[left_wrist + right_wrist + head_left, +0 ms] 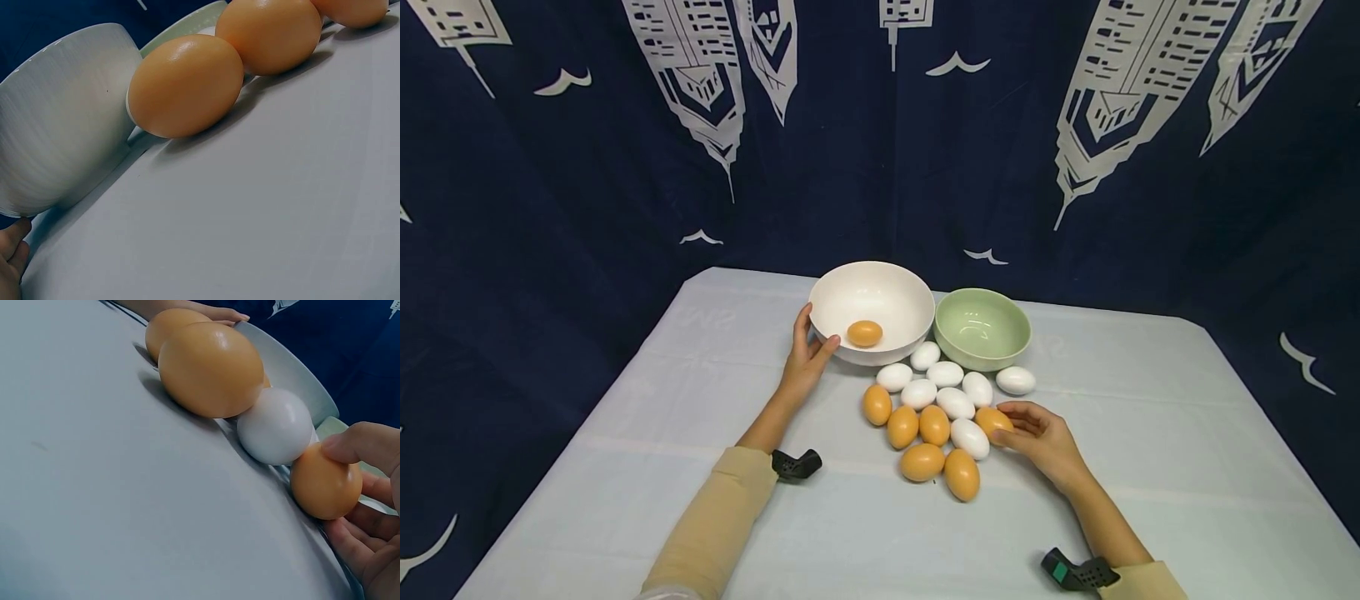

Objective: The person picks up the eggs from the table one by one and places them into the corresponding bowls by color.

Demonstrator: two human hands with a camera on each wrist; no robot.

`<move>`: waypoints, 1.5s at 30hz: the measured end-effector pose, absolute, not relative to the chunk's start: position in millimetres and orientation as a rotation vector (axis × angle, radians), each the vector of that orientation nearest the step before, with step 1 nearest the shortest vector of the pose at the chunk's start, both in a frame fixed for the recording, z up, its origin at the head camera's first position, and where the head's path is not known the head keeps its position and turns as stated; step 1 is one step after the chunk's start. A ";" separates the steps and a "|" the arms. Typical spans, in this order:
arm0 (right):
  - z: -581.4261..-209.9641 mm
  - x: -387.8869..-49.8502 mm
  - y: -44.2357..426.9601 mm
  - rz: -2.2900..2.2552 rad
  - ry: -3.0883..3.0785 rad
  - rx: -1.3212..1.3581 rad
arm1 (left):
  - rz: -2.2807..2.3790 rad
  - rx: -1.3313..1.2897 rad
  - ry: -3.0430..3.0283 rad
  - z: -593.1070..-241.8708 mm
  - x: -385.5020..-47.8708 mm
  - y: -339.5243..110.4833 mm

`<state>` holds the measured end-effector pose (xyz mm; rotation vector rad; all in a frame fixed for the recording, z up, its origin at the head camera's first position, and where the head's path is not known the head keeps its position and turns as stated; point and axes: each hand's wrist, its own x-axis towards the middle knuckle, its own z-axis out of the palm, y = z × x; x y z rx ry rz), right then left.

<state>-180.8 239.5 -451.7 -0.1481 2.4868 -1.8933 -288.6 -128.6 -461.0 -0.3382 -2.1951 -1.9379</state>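
Note:
With thumb and fingers around a brown egg (993, 423), my right hand (1037, 437) pinches it at the right edge of the egg group. In the right wrist view the thumb lies on top of that egg (326, 481), fingers beneath and behind it. My left hand (807, 357) holds the near left side of a large white bowl (880, 357), thumb and fingers spread around its wall. One brown egg (865, 334) lies inside the bowl. In the left wrist view only fingertips (19, 232) show, low against the bowl (62, 119).
A green bowl (983, 333) stands right of the white one. Several white eggs (944, 374) and several brown eggs (922, 462) lie in front of the bowls on the pale tablecloth (647, 467). One white egg (1016, 381) sits apart at right. A dark patterned curtain (865, 183) hangs behind.

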 end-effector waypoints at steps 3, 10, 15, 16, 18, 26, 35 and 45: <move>-451.3 -180.2 240.1 -1.889 2.485 -0.133 | -1.941 -0.343 -2.192 -461.4 -288.2 -128.7; -448.7 -181.6 242.6 -1.890 2.493 -0.170 | -1.955 -0.364 -2.178 -462.8 -289.1 -128.3; -444.8 -183.4 243.1 -1.921 2.485 -0.225 | -1.961 -0.370 -2.171 -461.5 -288.2 -128.5; -443.7 -184.0 242.9 -1.926 2.484 -0.237 | -1.959 -0.368 -2.174 -461.2 -287.9 -128.6; -441.4 -185.4 242.2 -1.933 2.484 -0.257 | -1.954 -0.360 -2.181 -461.1 -287.4 -128.8; -431.0 -192.9 237.7 -1.920 2.487 -0.297 | -1.933 -0.334 -2.192 -462.1 -287.0 -129.6; -420.1 -205.3 230.9 -1.930 2.460 -0.335 | -1.963 -0.349 -2.192 -461.0 -289.3 -129.6; -404.5 -219.6 216.4 -1.886 2.461 -0.301 | -1.942 -0.346 -2.186 -460.6 -287.6 -128.9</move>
